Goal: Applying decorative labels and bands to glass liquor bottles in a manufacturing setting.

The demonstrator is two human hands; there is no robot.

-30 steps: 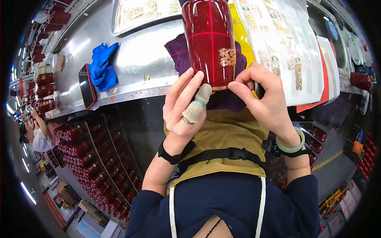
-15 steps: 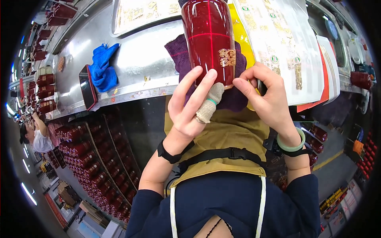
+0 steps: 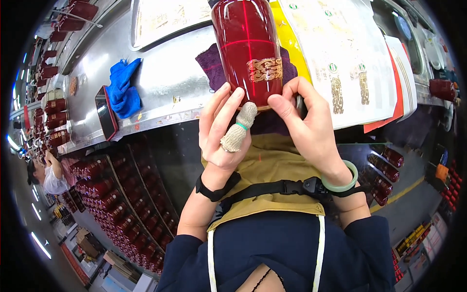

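Observation:
A glossy dark red glass bottle (image 3: 238,53) lies on a purple cloth (image 3: 208,68), its base toward me and its far end out of frame. Ornate gold decal work (image 3: 265,70) sits on its right side near the base, and thin red light lines cross the glass. My left hand (image 3: 224,124) rests its fingertips against the left of the base; one digit wears a knitted cover with a green band. At the right of the base, my right hand (image 3: 309,117) grips the edge with its thumb, the other fingers curled and partly hidden.
White decal sheets (image 3: 348,63) lie on a yellow sheet (image 3: 293,44) at right. A metal tray (image 3: 138,41), a blue cloth (image 3: 124,90) and a phone (image 3: 107,114) are at left. Racks of red bottles (image 3: 116,209) stand below the table (image 3: 168,80); another person (image 3: 51,177) is far left.
The bottle has turned and shifted slightly left, so more of the gold decal shows. My left fingers have drawn closer together and both hands have moved left with the bottle.

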